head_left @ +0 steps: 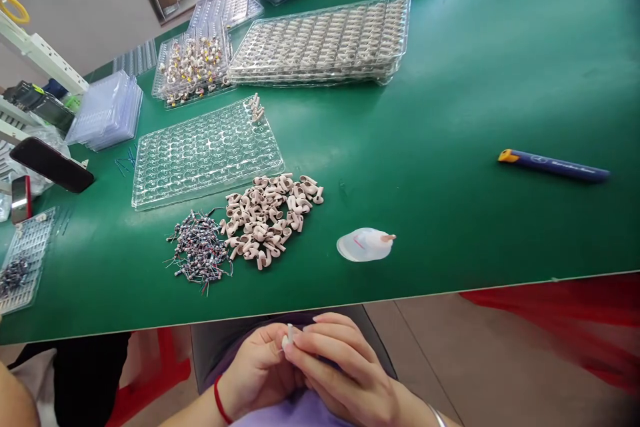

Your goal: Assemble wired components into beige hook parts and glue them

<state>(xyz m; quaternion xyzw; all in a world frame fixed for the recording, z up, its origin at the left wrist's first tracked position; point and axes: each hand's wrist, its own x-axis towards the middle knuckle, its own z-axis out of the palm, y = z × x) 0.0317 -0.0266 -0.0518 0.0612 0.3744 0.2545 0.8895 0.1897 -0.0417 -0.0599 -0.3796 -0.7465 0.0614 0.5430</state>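
Observation:
Below the table edge, over my lap, my left hand (263, 363) and my right hand (345, 360) meet with fingertips pinched together. Between them shows a small pale earbud shell (290, 332), partly hidden by the fingers. On the table in front lies a heap of beige earbud shells (263, 213). Touching its left side is a pile of small wired electronic parts (200, 247). Behind these sits a clear tray with round pockets (207, 153), holding a few beige shells (257, 108) at its far right corner. A small translucent bottle (365, 244) lies right of the heap.
Filled trays (320, 40) are stacked at the back, beside a tray of mixed small parts (193, 70). A blue box cutter (555, 165) lies at the right. Phones (53, 163) stand at the left. Another person's arm (15, 400) shows at the lower left.

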